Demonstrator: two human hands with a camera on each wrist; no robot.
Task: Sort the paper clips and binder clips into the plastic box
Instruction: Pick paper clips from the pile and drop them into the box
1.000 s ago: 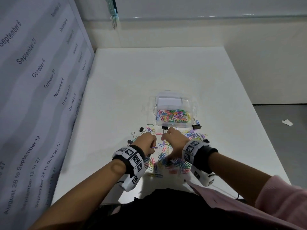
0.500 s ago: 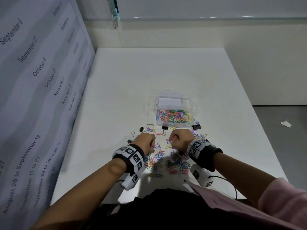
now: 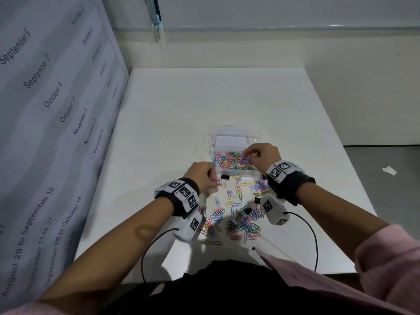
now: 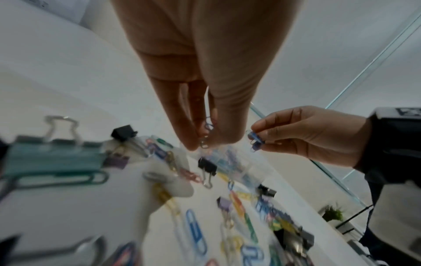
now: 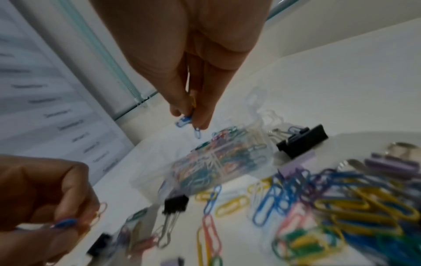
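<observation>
A clear plastic box (image 3: 229,138) stands mid-table, its near compartment full of coloured paper clips (image 3: 231,163). My right hand (image 3: 261,154) hovers over that compartment and pinches a few blue and yellow paper clips (image 5: 188,119), one of which dangles. My left hand (image 3: 203,175) is just left of the box's near corner and pinches several paper clips (image 4: 206,138). Loose paper clips (image 3: 241,218) and binder clips lie scattered on the table between my wrists. A black binder clip (image 3: 225,177) sits against the box's near wall.
A white table (image 3: 204,98) runs to a back wall. A calendar-printed panel (image 3: 52,98) stands along the left edge. A teal binder clip (image 4: 50,156) lies near my left wrist, and purple binder clips (image 5: 387,164) lie at the right. Cables trail from both wrist cameras.
My right hand has risen from the loose pile and moved forward over the box with paper clips. My left hand has moved forward toward the box's near left corner, still pinching clips.
</observation>
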